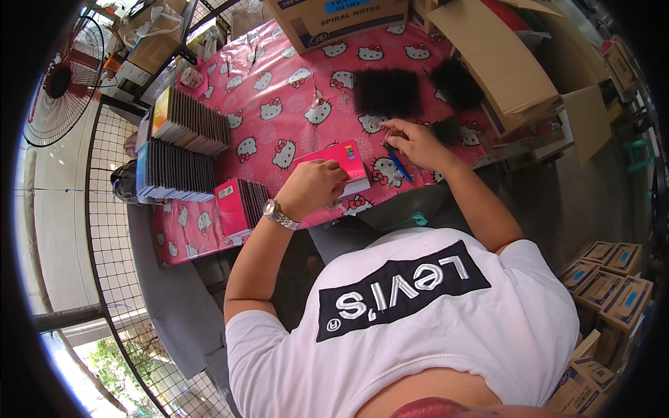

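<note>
A pink-covered notebook (pixel 352 161) lies near the table's front edge, its white page edges facing me. My left hand (pixel 317 184), with a metal watch on the wrist, rests over its left part with curled fingers gripping it; that side is hidden. To the right, my right hand (pixel 417 145) hovers low over the table with thumb and forefinger bent toward each other. Whatever is between those fingertips is too small to make out. Just below them lies a blue pen (pixel 398 163). Beyond, a dark pile of what look like black binding coils (pixel 388 93) sits on the cloth.
Stacked spiral notebooks with yellow (pixel 188 118), blue (pixel 174 171) and pink (pixel 238 205) covers stand at the left. A second black pile (pixel 456 82) lies beside an open carton (pixel 505 70). Another carton (pixel 341 24) stands at the back. A fan (pixel 64 80) is far left.
</note>
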Tool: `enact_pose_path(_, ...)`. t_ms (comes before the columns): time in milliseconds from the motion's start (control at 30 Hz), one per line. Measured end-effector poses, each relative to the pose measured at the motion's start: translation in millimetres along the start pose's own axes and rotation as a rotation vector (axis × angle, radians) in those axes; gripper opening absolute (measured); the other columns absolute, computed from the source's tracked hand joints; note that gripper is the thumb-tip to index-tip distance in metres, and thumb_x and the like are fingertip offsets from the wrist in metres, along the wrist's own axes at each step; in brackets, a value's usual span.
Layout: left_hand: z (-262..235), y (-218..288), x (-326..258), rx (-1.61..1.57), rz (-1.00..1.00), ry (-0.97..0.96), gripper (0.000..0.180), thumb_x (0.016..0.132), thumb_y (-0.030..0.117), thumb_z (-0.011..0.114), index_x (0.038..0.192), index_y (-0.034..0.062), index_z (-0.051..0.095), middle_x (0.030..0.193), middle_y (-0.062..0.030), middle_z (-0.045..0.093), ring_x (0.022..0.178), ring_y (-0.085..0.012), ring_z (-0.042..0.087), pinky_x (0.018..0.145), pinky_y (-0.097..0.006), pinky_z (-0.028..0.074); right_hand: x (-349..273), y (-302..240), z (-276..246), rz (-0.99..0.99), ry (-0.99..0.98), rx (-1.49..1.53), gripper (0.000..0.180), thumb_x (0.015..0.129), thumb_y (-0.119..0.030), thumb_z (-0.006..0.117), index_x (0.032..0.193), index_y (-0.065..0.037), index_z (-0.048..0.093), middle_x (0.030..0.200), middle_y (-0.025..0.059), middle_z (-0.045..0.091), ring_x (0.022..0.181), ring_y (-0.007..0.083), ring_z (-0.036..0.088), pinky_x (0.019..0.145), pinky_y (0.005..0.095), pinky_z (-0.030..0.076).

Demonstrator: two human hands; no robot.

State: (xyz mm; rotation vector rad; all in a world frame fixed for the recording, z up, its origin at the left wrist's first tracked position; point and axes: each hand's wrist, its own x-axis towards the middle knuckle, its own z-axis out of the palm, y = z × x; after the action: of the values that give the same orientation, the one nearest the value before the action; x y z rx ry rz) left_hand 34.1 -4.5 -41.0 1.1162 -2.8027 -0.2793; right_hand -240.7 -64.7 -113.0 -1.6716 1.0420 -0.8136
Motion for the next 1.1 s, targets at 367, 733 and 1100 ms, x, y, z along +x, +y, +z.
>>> enact_pose_path(367,-14.6,4.7,1.0,0.125,-0.011,0.357,0.036,0.077,0.007,0.069,0.112,0.0032,0.063,0.096,-0.0103,0.067,0.083,-0.0275,0.066,0.073,-0.039,0.054,-4.5,-60.8,11.6,-0.444,0.136,-0.195,0.019,0.085,-0.003,0.069,0.104,-0.006,0.069,0.095,0.0098,0.066,0.088,0.0253,0.067,0.078,0.0350,0.054)
enact_pose_path(733,4.2,16.5,19.2,0.047,-0.184,0.531,0.019,0.084,0.010,0.066,0.103,0.0059,0.061,0.093,-0.0093,0.066,0.091,-0.0294,0.062,0.085,-0.042,0.043,-8.0,-65.1,5.2,-0.525,0.065,-0.185,0.017,0.088,0.001,0.064,0.104,-0.005,0.068,0.098,0.0086,0.064,0.094,0.0242,0.066,0.084,0.0339,0.053)
enact_pose_path(1100,-0.3,22.5,31.5,0.001,-0.146,0.532,0.024,0.084,0.009,0.066,0.107,0.0052,0.059,0.096,-0.0085,0.066,0.092,-0.0290,0.062,0.088,-0.043,0.042,-12.9,-66.9,4.2,-0.422,-0.010,-0.198,0.027,0.089,-0.001,0.066,0.116,-0.003,0.064,0.104,0.0115,0.066,0.091,0.0247,0.065,0.080,0.0337,0.053)
